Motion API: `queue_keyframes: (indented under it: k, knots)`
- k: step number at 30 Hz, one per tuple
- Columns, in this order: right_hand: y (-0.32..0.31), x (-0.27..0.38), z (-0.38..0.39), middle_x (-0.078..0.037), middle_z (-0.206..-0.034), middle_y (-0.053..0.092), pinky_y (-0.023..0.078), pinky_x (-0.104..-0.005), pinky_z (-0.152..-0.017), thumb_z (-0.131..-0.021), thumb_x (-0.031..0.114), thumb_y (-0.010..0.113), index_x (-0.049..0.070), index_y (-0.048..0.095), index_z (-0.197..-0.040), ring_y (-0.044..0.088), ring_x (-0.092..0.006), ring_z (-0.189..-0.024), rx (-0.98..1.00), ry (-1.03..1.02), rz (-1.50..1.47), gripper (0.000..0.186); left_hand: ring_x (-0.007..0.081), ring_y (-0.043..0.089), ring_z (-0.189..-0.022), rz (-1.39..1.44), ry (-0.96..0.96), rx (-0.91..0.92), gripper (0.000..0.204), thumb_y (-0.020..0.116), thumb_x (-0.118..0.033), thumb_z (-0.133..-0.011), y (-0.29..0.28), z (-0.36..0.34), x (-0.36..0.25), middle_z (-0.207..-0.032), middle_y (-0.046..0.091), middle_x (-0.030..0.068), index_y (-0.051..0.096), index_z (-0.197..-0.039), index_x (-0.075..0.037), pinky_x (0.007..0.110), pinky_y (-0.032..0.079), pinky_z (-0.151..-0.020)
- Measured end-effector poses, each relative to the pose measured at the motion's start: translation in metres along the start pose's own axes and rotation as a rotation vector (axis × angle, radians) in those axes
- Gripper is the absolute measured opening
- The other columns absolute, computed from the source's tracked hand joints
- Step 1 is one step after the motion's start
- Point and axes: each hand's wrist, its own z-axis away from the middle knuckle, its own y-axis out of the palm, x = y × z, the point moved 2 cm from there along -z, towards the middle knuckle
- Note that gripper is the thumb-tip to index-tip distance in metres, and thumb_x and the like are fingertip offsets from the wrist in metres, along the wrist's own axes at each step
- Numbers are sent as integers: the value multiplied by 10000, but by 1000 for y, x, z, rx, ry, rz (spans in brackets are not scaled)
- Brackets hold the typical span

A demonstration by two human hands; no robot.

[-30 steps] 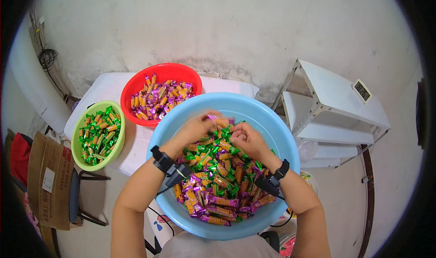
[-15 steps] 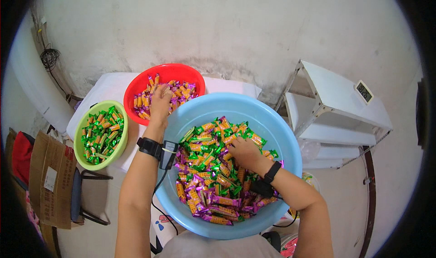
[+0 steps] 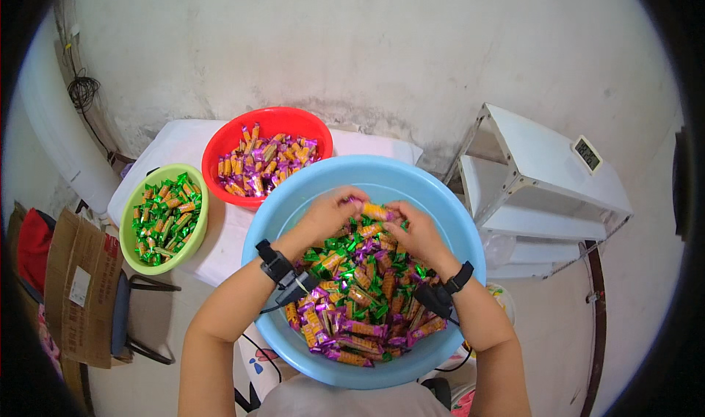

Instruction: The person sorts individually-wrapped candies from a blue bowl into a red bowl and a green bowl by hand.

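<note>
A large light-blue basin point(image 3: 257, 329) holds a mixed heap of small wrapped snack bars, some in purple wrappers and others in green. Above the far part of the heap, a purple-wrapped snack bar point(image 3: 378, 212) is held up between both hands. My right hand point(image 3: 420, 235) pinches its right end with thumb and finger. My left hand point(image 3: 328, 217) is a little blurred, its fingers closed at the left end, where purple wrapper shows. Beyond the basin, a red bowl point(image 3: 213, 153) contains purple-wrapped bars. To its left, a lime-green bowl point(image 3: 131, 244) contains green-wrapped ones.
Both bowls stand on a white-covered table point(image 3: 172, 134) against the wall. White metal shelving point(image 3: 547, 153) with a small digital clock point(image 3: 587, 154) is at the right. A cardboard box point(image 3: 82, 292) leans by a chair at the left. Cables trail from my wrist straps.
My left hand has come back from the red bowl to above the blue basin. My right hand has lifted a purple-wrapped bar off the heap, and the two hands now meet at it.
</note>
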Motion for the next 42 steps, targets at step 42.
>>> queue_keyframes:
  k: [42]
  knots:
    - [19,-31,-8,-59,-905,598,502,-226,-649,-872,89,570,41,492,-936,621,-126,-785,-82,342,-804,112,110,555,-826,-110,-109,88,358,561,-96,-860,-8,-4,28,-971,622,46,541,-1214,-47,259,462,-736]
